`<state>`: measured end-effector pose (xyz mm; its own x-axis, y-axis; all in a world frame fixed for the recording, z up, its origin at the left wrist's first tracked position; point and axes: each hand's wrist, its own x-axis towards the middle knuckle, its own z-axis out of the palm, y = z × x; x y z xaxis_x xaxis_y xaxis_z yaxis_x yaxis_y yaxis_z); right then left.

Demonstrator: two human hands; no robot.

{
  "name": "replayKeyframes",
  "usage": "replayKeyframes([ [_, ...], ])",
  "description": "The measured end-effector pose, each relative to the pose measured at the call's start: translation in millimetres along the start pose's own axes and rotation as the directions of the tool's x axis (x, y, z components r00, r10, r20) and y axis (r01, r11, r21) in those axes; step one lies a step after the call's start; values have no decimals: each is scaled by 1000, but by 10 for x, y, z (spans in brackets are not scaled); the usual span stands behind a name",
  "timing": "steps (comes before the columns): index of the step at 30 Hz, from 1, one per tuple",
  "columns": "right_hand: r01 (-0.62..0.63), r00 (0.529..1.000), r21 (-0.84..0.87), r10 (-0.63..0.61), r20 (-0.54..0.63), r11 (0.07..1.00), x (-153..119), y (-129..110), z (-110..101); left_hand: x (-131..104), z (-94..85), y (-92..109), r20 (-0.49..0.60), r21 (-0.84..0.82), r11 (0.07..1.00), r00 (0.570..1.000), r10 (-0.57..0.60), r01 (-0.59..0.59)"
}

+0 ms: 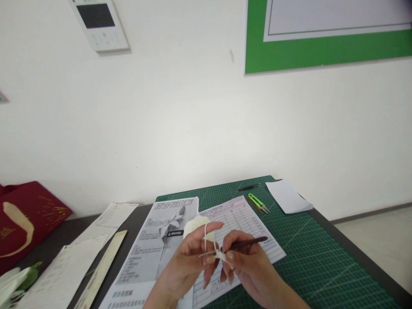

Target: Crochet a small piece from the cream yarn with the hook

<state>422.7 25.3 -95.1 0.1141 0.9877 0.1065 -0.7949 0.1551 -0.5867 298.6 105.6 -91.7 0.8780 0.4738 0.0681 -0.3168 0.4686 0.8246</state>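
My right hand (246, 257) grips a crochet hook (249, 243) by its dark handle, the thin metal tip pointing left. Pinched in my left hand (195, 253) is a small piece of white crochet work (220, 255), right at the hook. A strand of white yarn (205, 236) loops over my raised left index finger and runs down to the stitches. Fingertips of both hands meet around the piece, so part of it is hidden. Behind my left hand sits a ball of white yarn (197, 222), partly covered by the fingers.
Under my hands lie a printed pattern sheet (141, 257) and a lined form (270, 246) on a green cutting mat (322, 257). Green thread snips (256, 201), a dark slim tool (248, 187) and white paper (286, 196) lie farther back. Leftward are a ruler (103, 268), handwritten sheets (69, 266) and a red bag (35, 214).
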Motion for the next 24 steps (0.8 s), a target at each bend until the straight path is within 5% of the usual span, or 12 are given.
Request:
replayKeyframes([
  [9,-22,1000,39,22,5,999,0,46,-17,44,147,-47,-82,-277,939,979,185,-201],
  [17,86,992,-116,-74,106,989,28,138,-92,41,170,22,-160,-284,949,983,94,-137],
  [24,-22,995,-153,36,95,988,53,106,-102,11,156,23,-105,-237,967,992,67,-91],
])
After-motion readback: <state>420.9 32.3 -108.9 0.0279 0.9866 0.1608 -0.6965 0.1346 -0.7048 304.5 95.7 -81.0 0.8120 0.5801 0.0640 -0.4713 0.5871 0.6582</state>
